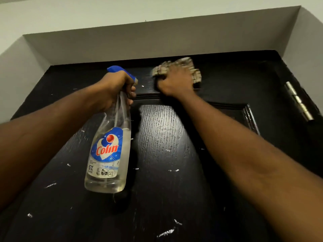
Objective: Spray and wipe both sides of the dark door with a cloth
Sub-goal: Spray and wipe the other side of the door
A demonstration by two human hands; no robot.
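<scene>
Head view: I am judging streaking as the main risk. The right hand [174, 81] is clutching the crumpled cloth [176, 67] against the door [166, 189] near its top edge, upper centre of frame, and a bunched pad may be skipping the panel grooves. The left hand [115, 88] is clamping the spray bottle [110, 151] by its neck (fingers by the trigger), so a stray squirt is possible. The door is filling the lower frame, showing glossy black woodgrain with white flecks.
</scene>
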